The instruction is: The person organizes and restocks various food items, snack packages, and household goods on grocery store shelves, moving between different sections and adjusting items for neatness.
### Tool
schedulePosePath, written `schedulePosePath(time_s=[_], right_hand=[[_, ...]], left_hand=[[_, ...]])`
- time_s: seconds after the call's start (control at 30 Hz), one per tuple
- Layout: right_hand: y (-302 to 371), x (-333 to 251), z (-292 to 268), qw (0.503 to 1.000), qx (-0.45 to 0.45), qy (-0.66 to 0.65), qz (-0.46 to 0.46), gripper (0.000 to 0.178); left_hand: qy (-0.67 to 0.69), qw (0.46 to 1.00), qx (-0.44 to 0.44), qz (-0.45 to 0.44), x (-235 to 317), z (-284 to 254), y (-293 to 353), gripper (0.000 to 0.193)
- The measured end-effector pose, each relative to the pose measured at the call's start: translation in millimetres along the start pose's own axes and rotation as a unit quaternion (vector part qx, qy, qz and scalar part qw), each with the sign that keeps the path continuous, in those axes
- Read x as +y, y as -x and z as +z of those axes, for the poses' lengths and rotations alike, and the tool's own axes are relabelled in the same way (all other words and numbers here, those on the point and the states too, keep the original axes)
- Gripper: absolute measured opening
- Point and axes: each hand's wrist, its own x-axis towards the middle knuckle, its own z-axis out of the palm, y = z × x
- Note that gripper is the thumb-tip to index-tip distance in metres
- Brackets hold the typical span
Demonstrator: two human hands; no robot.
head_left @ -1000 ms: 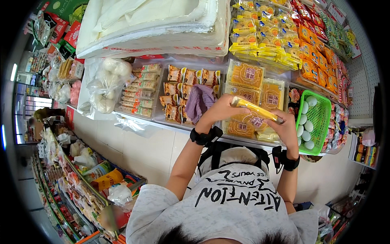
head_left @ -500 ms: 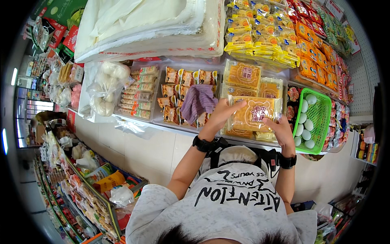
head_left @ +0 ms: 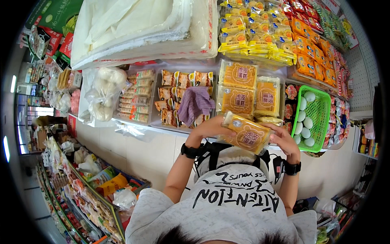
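Observation:
A flat, clear-wrapped yellow cake packet point(head_left: 246, 135) is held tilted in front of my body, at the near edge of the display. My left hand point(head_left: 214, 127) grips its left end, thumb on top. At the right end, my right hand point(head_left: 287, 142) has its fingers curled at the packet's edge. Just beyond lie similar packets: a stacked cake packet point(head_left: 239, 74) at the back, another cake packet point(head_left: 235, 100) before it, and a smaller yellow packet point(head_left: 267, 96) to the right. A crumpled purple cloth point(head_left: 196, 105) rests on small wrapped snacks point(head_left: 166, 92) left of them.
Right of the packets sits a green mesh basket point(head_left: 321, 116) with several pale eggs point(head_left: 301, 116). Yellow snack packs point(head_left: 260, 34) and orange packs point(head_left: 310, 61) fill the far side. A large plastic-covered white box point(head_left: 142, 34) stands far left, with a bag of white buns point(head_left: 103, 95) before it.
Both hands have drawn the cake packet toward my body and tilted it, its right end lower. The packets it covered now show more fully.

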Motion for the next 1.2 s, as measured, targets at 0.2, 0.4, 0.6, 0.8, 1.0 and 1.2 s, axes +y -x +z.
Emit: schedulePosePath(time_s=[0.2,0.4,0.6,0.8,1.0,1.2], right_hand=[[-20,12,-30,0.986,0.036,0.155,-0.044,0.029],[-38,33,-69,0.964,0.216,-0.104,-0.113,0.024],[-70,50,-76,0.955,0.252,-0.09,-0.127,0.022],[-108,83,-102,0.723,0.393,0.515,-0.24,0.05],[-124,40,-86,0.972,0.182,0.088,-0.116,0.051],[-129,31,-87,0.987,0.14,0.077,-0.033,0.05]], left_hand=[[0.079,0.996,0.038,-0.022,7,-15,-33,0.031],[-0.036,0.936,0.351,0.002,-45,-85,-88,0.046],[-0.084,0.901,0.424,-0.034,-73,-99,-144,0.061],[-0.187,0.894,0.403,-0.06,-63,-96,-149,0.056],[-0.091,0.912,0.4,-0.014,-104,-110,-158,0.051],[-0.176,0.886,0.429,0.012,-105,-104,-157,0.055]])
